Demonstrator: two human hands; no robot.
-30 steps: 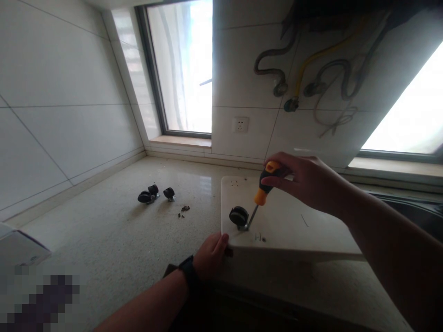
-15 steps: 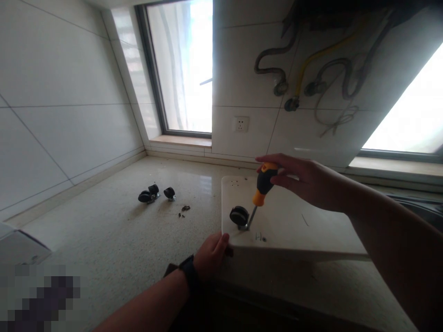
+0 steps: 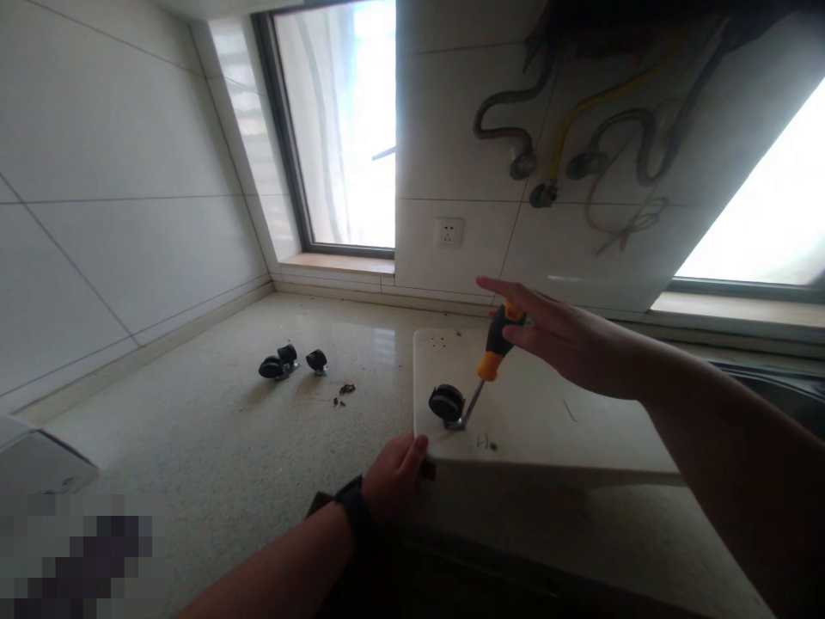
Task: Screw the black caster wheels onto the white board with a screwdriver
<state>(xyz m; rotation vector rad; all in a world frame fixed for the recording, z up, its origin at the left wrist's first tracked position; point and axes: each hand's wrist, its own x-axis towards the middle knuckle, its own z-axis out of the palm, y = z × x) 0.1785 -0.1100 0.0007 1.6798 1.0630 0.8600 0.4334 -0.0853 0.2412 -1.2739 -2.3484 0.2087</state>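
Observation:
My right hand (image 3: 547, 331) is around the top of a screwdriver (image 3: 500, 342) with a black and orange handle, its index finger stretched out. The screwdriver leans to the right, its tip down at the metal plate of a black caster (image 3: 446, 402). The caster stands near the corner of a white panel (image 3: 534, 413). My left hand (image 3: 394, 468), with a dark watch on the wrist, grips the panel's near left corner, thumb on the edge and fingers partly hidden below. Small screw holes show at the panel's far left corner.
Several loose casters (image 3: 271, 367) lie on the speckled countertop (image 3: 212, 430), beside a small pile of screws (image 3: 346, 389). A white box (image 3: 45, 456) is at the left edge. A wall socket (image 3: 449, 230), hoses and valves (image 3: 543, 193) are on the tiled wall behind. A sink (image 3: 773, 391) lies at the right.
The screwdriver's handle has tipped slightly to the right, and my right hand's fingers have straightened and lifted a little. My left hand stays on the panel's corner.

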